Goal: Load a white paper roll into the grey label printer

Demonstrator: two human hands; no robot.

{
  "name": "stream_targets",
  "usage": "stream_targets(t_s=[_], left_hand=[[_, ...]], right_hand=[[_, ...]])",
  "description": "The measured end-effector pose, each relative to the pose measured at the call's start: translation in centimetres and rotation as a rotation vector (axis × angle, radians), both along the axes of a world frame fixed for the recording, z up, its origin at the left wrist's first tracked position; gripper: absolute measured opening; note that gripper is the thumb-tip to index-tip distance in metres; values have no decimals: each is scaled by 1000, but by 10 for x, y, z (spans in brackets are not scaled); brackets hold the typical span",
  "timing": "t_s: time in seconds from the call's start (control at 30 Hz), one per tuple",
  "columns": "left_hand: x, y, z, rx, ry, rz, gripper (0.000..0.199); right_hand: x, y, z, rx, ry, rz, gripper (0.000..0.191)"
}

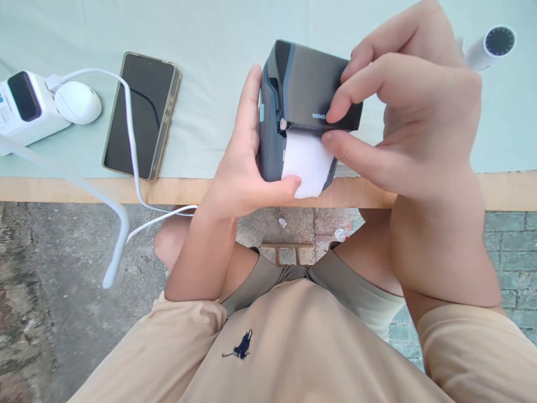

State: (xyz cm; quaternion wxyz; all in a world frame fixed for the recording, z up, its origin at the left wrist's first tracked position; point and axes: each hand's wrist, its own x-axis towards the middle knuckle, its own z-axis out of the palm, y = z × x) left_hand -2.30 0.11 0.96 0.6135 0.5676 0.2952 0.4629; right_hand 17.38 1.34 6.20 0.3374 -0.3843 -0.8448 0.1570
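Note:
A dark label printer (272, 143) with a glossy black lid (312, 78) is held above the table's front edge. The lid looks partly raised, and white paper (306, 162) shows beneath its lower edge. My left hand (247, 162) wraps round the printer's left side, its thumb by the paper and its fingers mostly hidden behind the body. With thumb and index finger, my right hand (403, 112) pinches the lid's lower right edge near the printed lettering.
A black phone (140, 112) lies on the cloth-covered table (210, 33) at left. Beyond it are a white power strip (37, 109) and round white plug (78, 103). White cables (131, 129) hang over the wooden edge (184, 190). A white cylinder (490, 49) is at top right.

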Motion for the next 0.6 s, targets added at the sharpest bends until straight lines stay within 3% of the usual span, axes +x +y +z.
stream_targets(t_s=[0.13, 0.27, 0.4, 0.5, 0.6], left_hand=[[-4, 8, -12, 153, 6, -97, 111], [-4, 13, -15, 112, -44, -79, 107], [3, 9, -7, -6, -325, -81, 70], [6, 0, 5, -100, -278, 59, 46], [7, -5, 12, -160, -230, 114, 30]], right_hand=[[0, -1, 0, -79, 33, 18, 14], [-2, -2, 1, -122, 53, -41, 23], [-6, -3, 2, -373, 183, 40, 52], [-9, -4, 0, -541, 285, 130, 56], [-12, -5, 0, -560, 312, 137, 53]])
